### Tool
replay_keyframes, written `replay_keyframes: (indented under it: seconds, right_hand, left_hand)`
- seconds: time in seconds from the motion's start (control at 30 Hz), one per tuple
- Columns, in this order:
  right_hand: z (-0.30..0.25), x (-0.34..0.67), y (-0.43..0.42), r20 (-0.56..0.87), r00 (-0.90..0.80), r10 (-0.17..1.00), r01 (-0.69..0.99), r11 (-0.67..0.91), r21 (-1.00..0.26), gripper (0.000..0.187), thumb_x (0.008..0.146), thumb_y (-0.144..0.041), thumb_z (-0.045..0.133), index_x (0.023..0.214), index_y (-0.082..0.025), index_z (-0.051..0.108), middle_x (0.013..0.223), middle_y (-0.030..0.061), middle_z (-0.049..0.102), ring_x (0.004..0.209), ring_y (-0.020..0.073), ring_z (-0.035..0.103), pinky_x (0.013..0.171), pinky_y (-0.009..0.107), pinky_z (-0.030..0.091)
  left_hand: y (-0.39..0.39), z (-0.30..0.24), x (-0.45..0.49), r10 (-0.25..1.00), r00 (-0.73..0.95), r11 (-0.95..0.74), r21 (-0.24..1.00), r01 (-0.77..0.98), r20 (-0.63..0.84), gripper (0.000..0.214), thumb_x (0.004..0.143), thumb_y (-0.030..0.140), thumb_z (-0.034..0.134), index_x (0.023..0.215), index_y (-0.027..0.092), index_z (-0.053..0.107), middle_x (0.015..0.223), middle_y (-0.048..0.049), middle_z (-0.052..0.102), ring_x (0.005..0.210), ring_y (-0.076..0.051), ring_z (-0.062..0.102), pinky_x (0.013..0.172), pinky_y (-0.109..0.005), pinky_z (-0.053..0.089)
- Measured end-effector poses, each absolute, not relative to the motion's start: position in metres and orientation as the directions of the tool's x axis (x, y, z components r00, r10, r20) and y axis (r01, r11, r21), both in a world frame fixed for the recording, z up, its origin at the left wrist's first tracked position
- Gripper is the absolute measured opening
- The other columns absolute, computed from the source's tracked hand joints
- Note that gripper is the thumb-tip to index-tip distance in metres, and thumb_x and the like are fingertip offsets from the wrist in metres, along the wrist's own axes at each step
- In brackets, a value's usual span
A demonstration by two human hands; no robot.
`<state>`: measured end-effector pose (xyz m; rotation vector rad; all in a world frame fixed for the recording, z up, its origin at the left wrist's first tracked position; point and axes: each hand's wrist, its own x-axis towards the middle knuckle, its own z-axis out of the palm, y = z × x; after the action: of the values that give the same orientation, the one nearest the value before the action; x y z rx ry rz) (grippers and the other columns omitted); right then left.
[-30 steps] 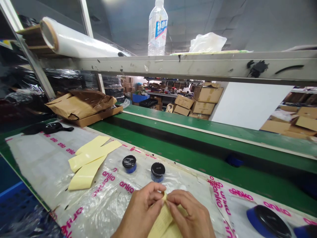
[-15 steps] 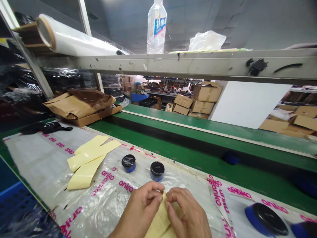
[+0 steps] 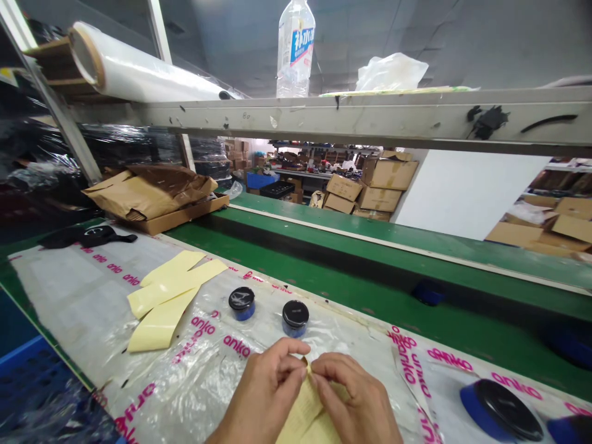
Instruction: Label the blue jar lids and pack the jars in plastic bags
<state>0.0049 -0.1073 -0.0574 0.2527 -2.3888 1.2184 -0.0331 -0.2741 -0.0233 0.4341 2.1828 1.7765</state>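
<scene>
My left hand [image 3: 271,385] and my right hand [image 3: 349,391] meet at the lower middle, thumbs and fingers pinched at the top edge of a pale yellow sheet of backing paper [image 3: 303,407]. A small dark bit shows at the paper's tip between my fingers; its kind is hidden. Just beyond my fingertips stands a round blue jar with a glossy black lid [image 3: 295,316]. Another such jar [image 3: 242,302] is to its left. Several yellow paper strips [image 3: 161,327] lie overlapped farther left on the plastic-covered table.
Larger black-lidded blue jars [image 3: 502,407] sit at the right. Behind the table runs a green conveyor belt [image 3: 351,277] with more blue jars [image 3: 428,293]. A cardboard tray [image 3: 185,216] with brown paper is at the back left. Overhead, a shelf beam [image 3: 351,117] carries a bottle [image 3: 296,55].
My fingertips have shifted slightly at the paper's tip, and a small dark bit now shows between them. The whole view has moved a little; the jars and strips stay put.
</scene>
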Motion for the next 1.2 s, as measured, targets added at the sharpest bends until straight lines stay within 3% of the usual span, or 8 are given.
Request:
replay_keyframes:
  seconds: [0.53, 0.93, 1.2]
  right_hand:
    - [-0.058, 0.006, -0.106, 0.547, -0.832, -0.092, -0.429, 0.732, -0.529, 0.025, 0.103, -0.029, 0.043, 0.091, -0.025, 0.064, 0.084, 0.0015, 0.069, 0.076, 0.0178, 0.067, 0.069, 0.026, 0.052]
    - [-0.052, 0.007, -0.107, 0.474, -0.876, -0.091, -0.404, 0.675, -0.617, 0.026, 0.103, -0.032, 0.043, 0.089, -0.024, 0.064, 0.084, 0.0030, 0.069, 0.077, 0.0176, 0.066, 0.067, 0.025, 0.051]
    - [-0.054, 0.008, -0.111, 0.522, -0.851, -0.059, -0.427, 0.658, -0.621, 0.017, 0.099, -0.024, 0.047, 0.087, -0.024, 0.059, 0.087, 0.0025, 0.067, 0.080, 0.0170, 0.065, 0.071, 0.027, 0.050]
  left_hand:
    - [-0.272, -0.014, -0.034, 0.398, -0.916, 0.259, 0.964, 0.058, -0.052, 0.023, 0.089, 0.031, 0.054, 0.106, 0.017, 0.061, 0.072, -0.0022, 0.071, 0.071, -0.019, 0.064, 0.065, -0.026, 0.045]
    - [-0.271, -0.013, -0.037, 0.380, -0.920, 0.224, 0.975, -0.010, -0.097, 0.019, 0.085, 0.026, 0.055, 0.102, 0.018, 0.061, 0.065, 0.0034, 0.061, 0.063, -0.014, 0.053, 0.061, -0.025, 0.037]
    - [-0.271, -0.014, -0.036, 0.378, -0.920, 0.211, 0.977, -0.023, -0.103, 0.020, 0.086, 0.026, 0.055, 0.104, 0.018, 0.060, 0.065, 0.0032, 0.062, 0.062, -0.014, 0.053, 0.061, -0.025, 0.036]
